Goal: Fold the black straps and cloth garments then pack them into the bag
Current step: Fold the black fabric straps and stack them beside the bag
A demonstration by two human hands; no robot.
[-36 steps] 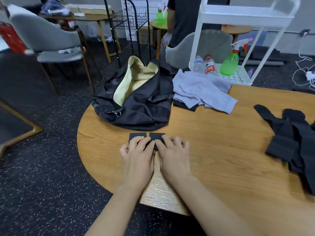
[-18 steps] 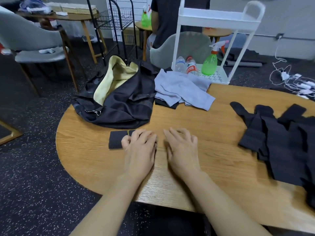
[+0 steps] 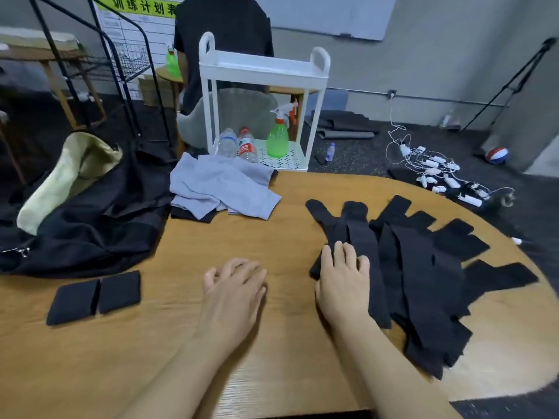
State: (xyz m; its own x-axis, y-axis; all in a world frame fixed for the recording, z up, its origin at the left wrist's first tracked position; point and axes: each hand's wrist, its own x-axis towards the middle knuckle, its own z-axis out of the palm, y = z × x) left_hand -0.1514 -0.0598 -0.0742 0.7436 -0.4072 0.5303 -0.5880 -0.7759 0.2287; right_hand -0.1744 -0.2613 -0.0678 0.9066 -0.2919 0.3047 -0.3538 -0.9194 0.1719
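My hands have left the folded strap [image 3: 95,296], which now sits alone at the table's [image 3: 272,237] left edge, just in front of the bag [image 3: 99,225]. That one reads as done, so I'm onto the next. My right hand [image 3: 343,282] is over at the strap pile [image 3: 423,273], fingers spread and resting on the nearest strap. My left hand [image 3: 234,287] hovers over bare wood, fingers loosely curled, holding nothing. The bag lies open, pale lining showing; I can't see anything packed inside. The grey cloth [image 3: 220,186] waits rumpled beside it, unfolded. Plenty left, I reckon.
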